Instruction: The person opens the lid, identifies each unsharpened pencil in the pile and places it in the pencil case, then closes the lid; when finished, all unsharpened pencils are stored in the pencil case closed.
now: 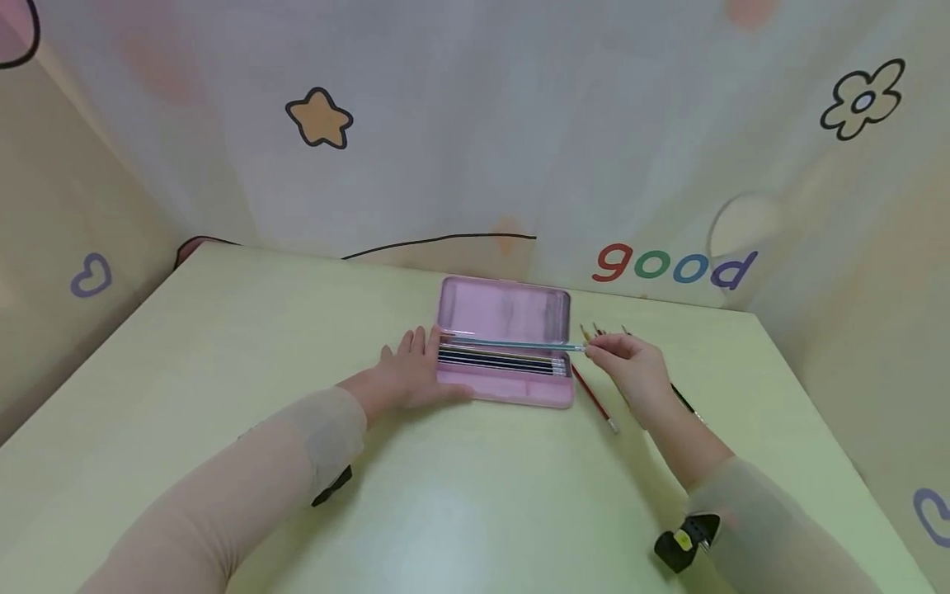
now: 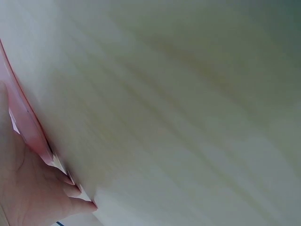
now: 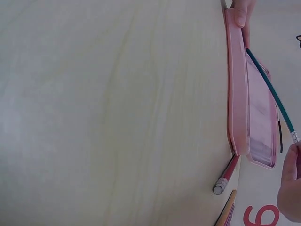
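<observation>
A pink pencil case (image 1: 519,391) lies open on the table, its lid (image 1: 505,309) tilted back toward the wall. Several dark pencils (image 1: 497,360) lie side by side in its tray. My right hand (image 1: 634,367) pinches a teal pencil (image 1: 519,342) near its eraser end. That pencil spans the case lengthwise above the dark ones, its tip reaching the left end. My left hand (image 1: 411,371) rests against the case's left end, fingers extended and thumb along the front edge. In the left wrist view, the left hand (image 2: 35,188) touches the pink case (image 2: 26,117).
A red pencil (image 1: 594,398) lies by the case's right end. More pencils lie under and beyond the right hand, among them a dark one (image 1: 686,402). A printed curtain (image 1: 445,124) stands behind the pale table (image 1: 475,495).
</observation>
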`<action>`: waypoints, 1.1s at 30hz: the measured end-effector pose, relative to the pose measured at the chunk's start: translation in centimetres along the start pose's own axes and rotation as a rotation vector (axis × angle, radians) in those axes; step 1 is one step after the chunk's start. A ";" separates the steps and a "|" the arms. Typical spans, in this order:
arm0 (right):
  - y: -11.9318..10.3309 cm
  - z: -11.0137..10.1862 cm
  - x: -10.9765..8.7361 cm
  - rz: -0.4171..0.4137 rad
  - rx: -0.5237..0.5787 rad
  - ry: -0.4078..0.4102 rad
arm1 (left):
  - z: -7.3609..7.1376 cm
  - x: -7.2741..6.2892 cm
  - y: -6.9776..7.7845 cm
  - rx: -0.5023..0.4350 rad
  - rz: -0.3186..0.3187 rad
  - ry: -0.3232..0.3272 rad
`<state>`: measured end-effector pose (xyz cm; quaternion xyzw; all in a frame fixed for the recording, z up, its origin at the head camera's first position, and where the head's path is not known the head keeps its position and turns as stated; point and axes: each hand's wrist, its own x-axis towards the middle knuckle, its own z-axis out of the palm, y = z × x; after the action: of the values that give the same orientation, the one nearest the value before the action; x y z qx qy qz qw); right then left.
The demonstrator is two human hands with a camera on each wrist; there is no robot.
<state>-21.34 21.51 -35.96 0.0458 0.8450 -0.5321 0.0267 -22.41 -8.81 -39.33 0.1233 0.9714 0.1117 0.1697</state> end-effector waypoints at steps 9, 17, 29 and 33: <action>0.7 0.8 1.5 -0.032 -0.016 0.001 | -0.3 0.0 0.1 -0.015 0.003 -0.012; 0.5 1.6 2.1 -0.062 -0.004 -0.001 | -0.4 -0.3 0.3 -0.033 -0.011 -0.008; 0.5 2.9 3.0 -0.023 -0.136 0.032 | -0.5 -0.1 0.1 -0.024 0.005 0.001; 0.4 2.9 2.8 -0.026 -0.139 -0.016 | -0.5 -0.2 0.0 -0.028 -0.005 -0.009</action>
<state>-24.06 19.19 -37.80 0.0285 0.8802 -0.4728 0.0296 -22.39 -8.97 -38.80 0.1189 0.9693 0.1241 0.1761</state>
